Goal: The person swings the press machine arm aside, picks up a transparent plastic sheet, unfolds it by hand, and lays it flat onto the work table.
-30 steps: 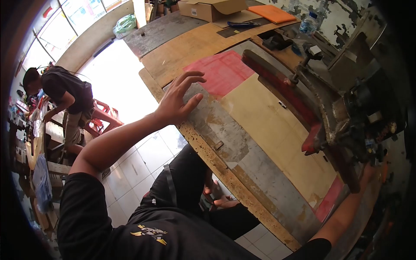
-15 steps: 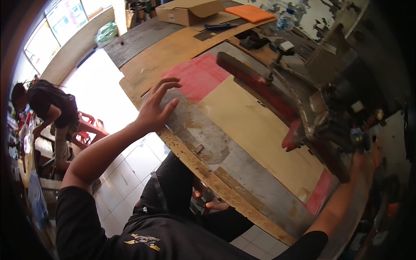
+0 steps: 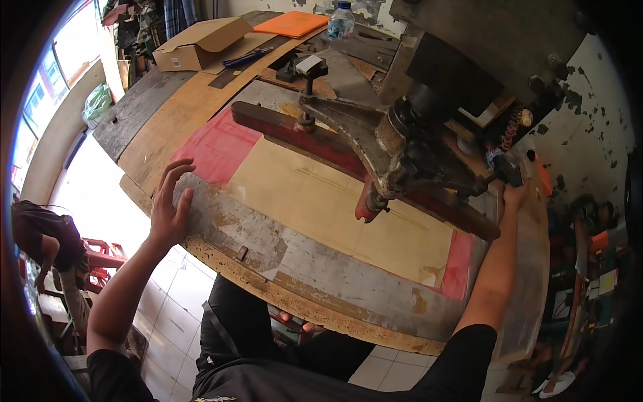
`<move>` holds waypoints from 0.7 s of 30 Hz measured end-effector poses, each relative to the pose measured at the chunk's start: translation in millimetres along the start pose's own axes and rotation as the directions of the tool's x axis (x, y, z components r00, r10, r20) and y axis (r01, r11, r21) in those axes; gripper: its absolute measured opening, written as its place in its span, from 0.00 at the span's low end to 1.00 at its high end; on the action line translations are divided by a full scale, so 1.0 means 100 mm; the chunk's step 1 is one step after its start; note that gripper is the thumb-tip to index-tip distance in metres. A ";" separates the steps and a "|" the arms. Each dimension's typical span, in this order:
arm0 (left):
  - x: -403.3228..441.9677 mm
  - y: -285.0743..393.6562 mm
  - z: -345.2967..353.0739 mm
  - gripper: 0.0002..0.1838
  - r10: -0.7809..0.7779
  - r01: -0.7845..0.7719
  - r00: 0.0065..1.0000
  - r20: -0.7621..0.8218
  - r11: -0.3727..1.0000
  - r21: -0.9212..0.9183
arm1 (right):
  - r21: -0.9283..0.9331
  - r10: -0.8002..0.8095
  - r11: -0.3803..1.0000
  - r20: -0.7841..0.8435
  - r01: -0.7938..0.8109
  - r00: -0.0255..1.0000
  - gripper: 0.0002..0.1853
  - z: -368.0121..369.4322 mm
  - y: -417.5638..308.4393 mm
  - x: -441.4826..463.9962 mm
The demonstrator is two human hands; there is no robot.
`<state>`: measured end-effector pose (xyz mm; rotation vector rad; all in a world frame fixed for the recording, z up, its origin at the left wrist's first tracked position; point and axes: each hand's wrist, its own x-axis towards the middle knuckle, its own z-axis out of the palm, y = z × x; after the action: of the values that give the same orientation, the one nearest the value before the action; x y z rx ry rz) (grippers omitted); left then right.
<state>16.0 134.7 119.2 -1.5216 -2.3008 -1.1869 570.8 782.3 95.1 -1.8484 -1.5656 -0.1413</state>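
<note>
My left hand (image 3: 172,204) rests at the left edge of the worn grey board (image 3: 321,264), its fingers apart and slightly curled, holding nothing. At the far right, my right hand (image 3: 514,193) is at a black handle (image 3: 507,170) on the machine; its fingers look wrapped round it, though they are partly hidden. Between my arms lies a cream sheet (image 3: 301,191) with a red-pink area (image 3: 218,149) at its left end and another at its right. Above it, a long bar with a red side (image 3: 328,151) hangs from a metal bracket (image 3: 362,137).
The dark machine head (image 3: 455,77) stands behind the bracket. Farther back are a cardboard box (image 3: 201,45), an orange folder (image 3: 291,23) and a water bottle (image 3: 341,21). Another person (image 3: 47,234) bends over at the left, near a red stool (image 3: 104,258).
My view has turned, so the board, bar and both arms appear farther left and more of the machine head shows. Both hands keep their places, and the bar stays over the sheet.
</note>
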 end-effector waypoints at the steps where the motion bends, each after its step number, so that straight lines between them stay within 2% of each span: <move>1: 0.00 0.00 0.00 0.26 0.001 -0.001 1.000 0.002 1.000 0.000 | -0.003 0.020 1.000 0.005 -0.020 1.000 0.39 -0.01 0.00 0.00; 11: -0.02 -0.03 0.01 0.26 -0.006 0.006 1.000 -0.002 0.999 0.032 | -0.042 0.016 0.999 0.019 -0.015 1.000 0.44 0.04 0.04 0.04; 13: -0.01 -0.03 0.02 0.26 -0.010 0.010 1.000 -0.007 0.999 0.031 | -0.174 0.005 0.985 0.054 0.004 0.999 0.46 0.09 0.07 0.11; 14: -0.01 -0.02 0.01 0.26 -0.014 0.014 1.000 -0.004 0.999 0.035 | -0.173 0.007 0.985 0.053 0.003 0.999 0.46 0.10 0.10 0.14; 17: -0.01 -0.01 0.00 0.26 -0.020 0.020 1.000 0.001 0.999 0.029 | -0.133 -0.030 0.990 0.128 0.047 0.991 0.43 0.04 0.08 0.10; 19: 0.01 -0.02 0.01 0.27 -0.017 0.017 1.000 0.003 1.000 0.018 | -0.149 -0.027 0.987 0.195 0.057 0.980 0.34 -0.11 -0.05 0.02; 21: -0.01 -0.04 0.02 0.27 -0.027 0.027 1.000 -0.006 0.999 0.016 | -0.175 -0.015 0.984 0.167 0.044 0.986 0.33 -0.10 -0.06 0.00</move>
<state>14.0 134.7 115.9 -1.4841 -2.3292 -1.1749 568.9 776.6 105.7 -2.0192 -1.7435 -0.1485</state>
